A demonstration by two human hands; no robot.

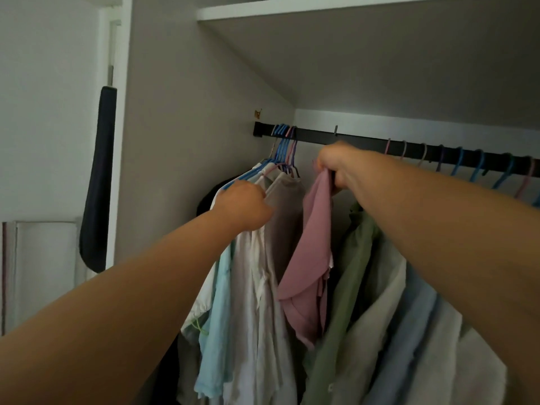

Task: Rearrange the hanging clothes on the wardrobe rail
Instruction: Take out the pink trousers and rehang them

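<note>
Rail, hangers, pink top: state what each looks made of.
Rail: likely metal with a matte black finish; straight, thin-edged, no shine.
Hangers: probably plastic or plastic-coated wire; slim hooks in blue, pink and purple.
Pink top, gripped by the right hand: soft, thin woven fabric, matte; it drapes in loose folds. Fibre cannot be told.

Two bare forearms show, one from the lower left corner and one from the right edge. No sleeve covers either arm as far as the picture reaches. Neither wrist carries a watch, band or bracelet, and no ring shows on any finger that can be seen. The left hand (242, 206) and the right hand (339, 165) are ungloved. Both hands are seen from the back, knuckles rounded, nails hidden.
</note>
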